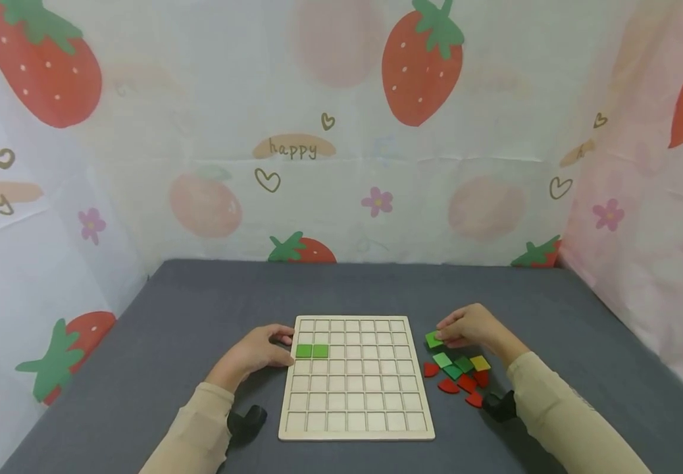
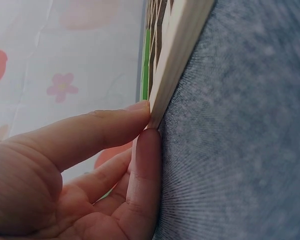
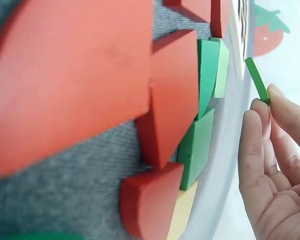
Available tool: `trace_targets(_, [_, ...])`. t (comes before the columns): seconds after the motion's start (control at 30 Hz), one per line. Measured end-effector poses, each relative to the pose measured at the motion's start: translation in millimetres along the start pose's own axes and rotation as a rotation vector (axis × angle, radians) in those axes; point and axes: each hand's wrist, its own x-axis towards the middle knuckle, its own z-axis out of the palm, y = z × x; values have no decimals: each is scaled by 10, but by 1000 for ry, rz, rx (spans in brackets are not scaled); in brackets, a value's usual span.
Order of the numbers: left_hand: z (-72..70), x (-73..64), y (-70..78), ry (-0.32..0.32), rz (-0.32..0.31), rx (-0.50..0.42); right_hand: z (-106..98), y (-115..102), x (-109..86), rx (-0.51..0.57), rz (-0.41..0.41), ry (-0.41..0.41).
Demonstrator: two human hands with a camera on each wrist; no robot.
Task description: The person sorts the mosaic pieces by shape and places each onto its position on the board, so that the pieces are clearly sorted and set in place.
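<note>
At the left edge of a pale wooden grid board [image 1: 353, 423], my left hand [image 1: 260, 350] holds the rim between thumb and fingers. Up close in the left wrist view, the thumb [image 2: 100, 132] is against the board's edge [image 2: 177, 65], with a finger low beside the table. Two green square tiles [image 1: 312, 351] sit side by side in the board's third row from the back. My right hand [image 1: 472, 326] pinches another green square tile [image 1: 433, 340] above the table, right of the board. That tile [image 3: 257, 80] appears nearly edge-on in the right wrist view.
Below my right hand lie several loose pieces: red quarter-round ones [image 1: 449, 386], green squares [image 1: 464, 364] and a yellow square [image 1: 480, 363]. The dark grey table [image 1: 223, 289] is backed by a strawberry-print cloth [image 1: 318, 210]. Black straps or mounts [image 1: 249, 422] show near both wrists.
</note>
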Motion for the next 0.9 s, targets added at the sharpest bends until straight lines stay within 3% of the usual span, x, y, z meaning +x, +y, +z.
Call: trace_targets(0.9, [-15,-4,-17,3,-3,0,217,-201,105,28,-12,-28])
